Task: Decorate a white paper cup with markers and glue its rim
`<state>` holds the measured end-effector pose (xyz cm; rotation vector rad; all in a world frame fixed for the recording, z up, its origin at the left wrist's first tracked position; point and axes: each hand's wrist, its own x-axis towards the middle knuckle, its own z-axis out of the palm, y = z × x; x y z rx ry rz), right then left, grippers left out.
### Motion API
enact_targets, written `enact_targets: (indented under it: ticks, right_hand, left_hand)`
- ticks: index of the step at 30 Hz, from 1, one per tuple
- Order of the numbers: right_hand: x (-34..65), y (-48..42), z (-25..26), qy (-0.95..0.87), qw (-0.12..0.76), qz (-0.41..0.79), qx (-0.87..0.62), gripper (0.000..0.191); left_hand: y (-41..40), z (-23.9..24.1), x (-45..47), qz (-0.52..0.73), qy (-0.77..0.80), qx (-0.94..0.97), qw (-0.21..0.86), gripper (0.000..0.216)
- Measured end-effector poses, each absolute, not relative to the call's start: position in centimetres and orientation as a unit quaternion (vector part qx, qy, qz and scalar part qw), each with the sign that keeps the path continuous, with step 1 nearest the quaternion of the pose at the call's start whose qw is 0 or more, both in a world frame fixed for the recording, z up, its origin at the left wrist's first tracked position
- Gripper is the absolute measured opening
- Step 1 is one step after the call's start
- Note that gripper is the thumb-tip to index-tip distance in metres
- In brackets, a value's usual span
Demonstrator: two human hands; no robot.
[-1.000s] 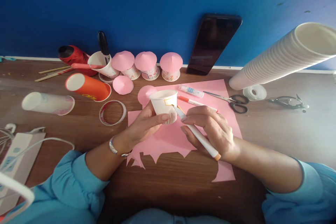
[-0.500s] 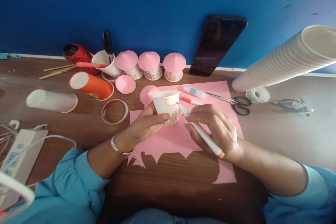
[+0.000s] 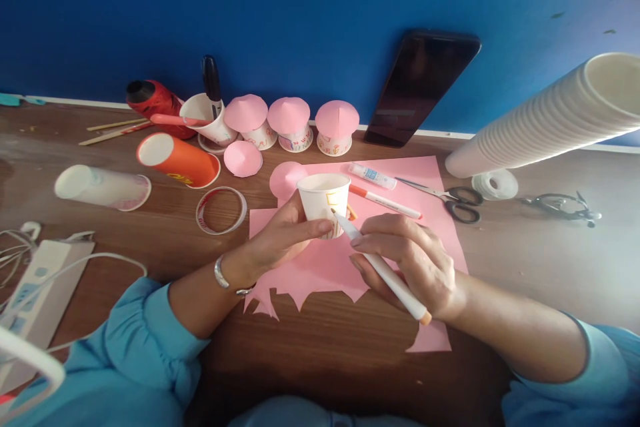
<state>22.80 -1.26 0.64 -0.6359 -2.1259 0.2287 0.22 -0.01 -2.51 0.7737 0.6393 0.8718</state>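
Observation:
My left hand (image 3: 287,230) is closed around a small white paper cup (image 3: 315,197), its mouth tipped slightly up. Yellow-orange lines, one a box shape, mark the cup's side. Between the thumb and fingers of my right hand (image 3: 410,260) is a white marker (image 3: 395,283) with an orange end, its tip at the cup's side. Beneath both hands lies a cut pink paper sheet (image 3: 330,270). A second marker with a red cap (image 3: 385,201) and a glue tube (image 3: 373,175) rest on that sheet.
Three small cups with pink cone tops (image 3: 337,120) line the blue wall. A phone (image 3: 423,87) leans there too. Scissors (image 3: 463,203), a tape roll (image 3: 495,183) and a tall cup stack (image 3: 540,120) are at right. An orange cup (image 3: 193,163) and a power strip (image 3: 45,287) are at left.
The cup has turned in my left hand, so the drawn box sits differently. The marker's tip has shifted from beside the box to lower on the cup. The view has moved slightly.

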Motion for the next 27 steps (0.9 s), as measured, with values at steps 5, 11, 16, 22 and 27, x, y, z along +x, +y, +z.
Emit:
enact_targets:
  ticks: [5, 11, 16, 22, 27]
  right_hand:
    - [22.82, -1.16, 0.72, -0.858, 0.439, 0.092, -0.252, 0.017]
    - [22.8, -1.16, 0.79, -0.859, 0.437, 0.097, -0.248, 0.017]
    - [22.74, -1.13, 0.94, -0.857, 0.445, 0.092, -0.243, 0.014]
    - [22.97, -1.03, 1.31, -0.853, 0.437, 0.083, -0.275, 0.013]
    - [22.92, -1.17, 1.39, -0.853, 0.435, 0.086, -0.275, 0.013]
  left_hand:
    - [-0.11, -2.19, 0.27, 0.402, 0.299, 0.364, 0.785, 0.04]
    - [-0.06, -2.83, 0.12, 0.398, 0.29, 0.377, 0.784, 0.041]
    - [-0.06, -3.11, -0.01, 0.399, 0.284, 0.381, 0.784, 0.041]
    - [-0.22, -2.83, -0.17, 0.395, 0.288, 0.358, 0.796, 0.04]
    - [-0.3, -2.33, -0.11, 0.391, 0.3, 0.341, 0.801, 0.044]
